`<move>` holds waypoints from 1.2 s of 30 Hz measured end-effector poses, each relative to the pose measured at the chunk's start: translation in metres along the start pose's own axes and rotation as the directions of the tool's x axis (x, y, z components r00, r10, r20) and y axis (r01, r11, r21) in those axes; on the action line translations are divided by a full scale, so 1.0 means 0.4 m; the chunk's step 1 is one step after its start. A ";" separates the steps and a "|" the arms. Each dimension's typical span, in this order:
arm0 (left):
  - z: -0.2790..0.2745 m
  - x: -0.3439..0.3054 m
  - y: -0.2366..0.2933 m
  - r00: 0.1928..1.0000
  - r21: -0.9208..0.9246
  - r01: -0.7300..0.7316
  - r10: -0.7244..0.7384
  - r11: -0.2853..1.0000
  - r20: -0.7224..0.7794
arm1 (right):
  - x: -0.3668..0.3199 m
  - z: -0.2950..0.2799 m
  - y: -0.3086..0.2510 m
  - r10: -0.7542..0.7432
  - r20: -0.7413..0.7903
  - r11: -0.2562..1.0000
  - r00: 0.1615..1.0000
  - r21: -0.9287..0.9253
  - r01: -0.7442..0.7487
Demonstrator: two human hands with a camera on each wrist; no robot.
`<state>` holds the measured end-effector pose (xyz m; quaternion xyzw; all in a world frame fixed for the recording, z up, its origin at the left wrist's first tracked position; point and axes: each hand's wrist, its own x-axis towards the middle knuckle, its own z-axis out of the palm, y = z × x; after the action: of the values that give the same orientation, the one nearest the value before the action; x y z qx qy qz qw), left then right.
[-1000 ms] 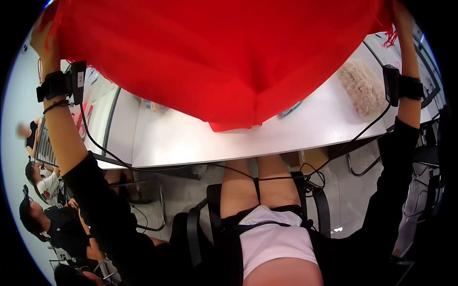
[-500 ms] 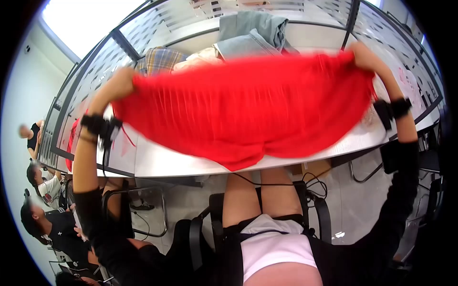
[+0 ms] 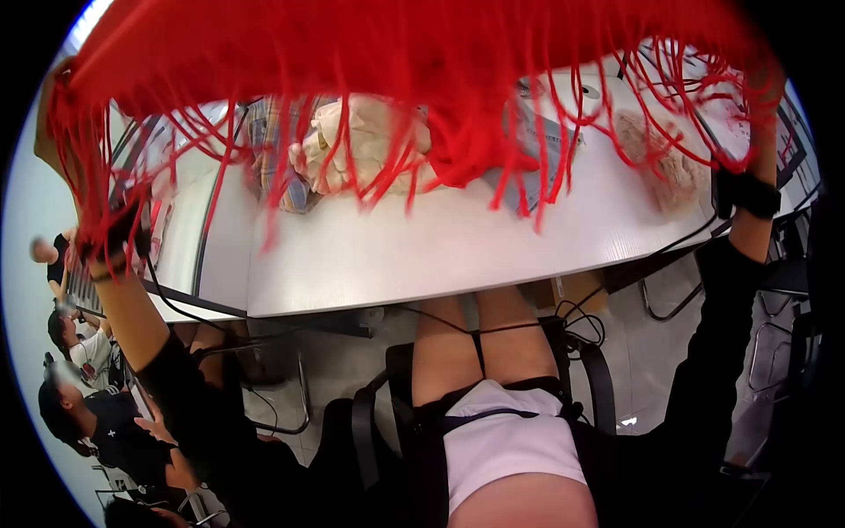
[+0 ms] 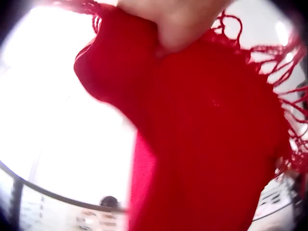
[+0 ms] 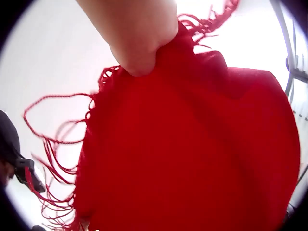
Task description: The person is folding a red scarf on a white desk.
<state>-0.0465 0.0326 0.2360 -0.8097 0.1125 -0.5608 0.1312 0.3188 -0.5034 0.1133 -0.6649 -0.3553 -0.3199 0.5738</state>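
A red fringed cloth [image 3: 352,53] is stretched between both raised hands across the top of the head view, its tassels hanging toward the person. At the upper left, my left hand [image 3: 57,132] grips one corner, partly covered by fringe. The other corner is held by my right hand [image 3: 764,88] at the upper right, also behind tassels. In the left wrist view the left hand [image 4: 180,21] pinches the cloth [image 4: 207,125] near its fringed edge. The right wrist view has the right hand [image 5: 139,36] pinching the cloth [image 5: 178,144] beside its fringe.
On the white table [image 3: 396,255] lie a plaid cloth [image 3: 264,150], a cream cloth [image 3: 361,150], grey-blue denim [image 3: 537,141] and a beige fluffy item [image 3: 660,163]. A black cable [image 3: 519,329] crosses above the lap. Several people sit or stand at the left.
Both hands have risen and spread outward from their lower position half a second ago, lifting the cloth. Its fringe now hangs toward the person, and the clothes behind show below it.
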 end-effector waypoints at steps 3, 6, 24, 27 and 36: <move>-0.008 -0.095 0.107 0.900 -0.496 0.436 -0.376 0.751 0.221 | -0.090 -0.051 0.010 0.080 0.191 0.994 0.978 -0.091 -0.063; 0.021 -0.272 0.141 0.721 -0.728 0.672 -0.337 0.133 0.605 | -0.187 -0.079 -0.035 0.143 0.417 0.987 0.898 -0.123 -0.100; 0.369 -0.044 0.127 0.582 0.274 0.213 -0.347 0.938 0.736 | 0.287 0.105 0.005 -0.557 0.032 0.372 0.830 -0.884 0.284; 0.113 0.303 0.072 0.773 0.285 0.421 -0.176 0.861 -0.609 | 0.324 0.033 -0.156 -0.902 -0.286 0.387 0.324 -0.869 0.309; 0.102 0.203 0.039 0.959 0.127 0.189 -0.211 0.974 0.189 | 0.282 -0.071 -0.028 -0.099 0.159 0.931 0.982 0.362 0.036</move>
<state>0.0191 -0.0051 0.2883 -0.8612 -0.0145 -0.4917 0.1280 0.3699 -0.5188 0.2172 -0.5621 -0.4790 -0.2102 0.6406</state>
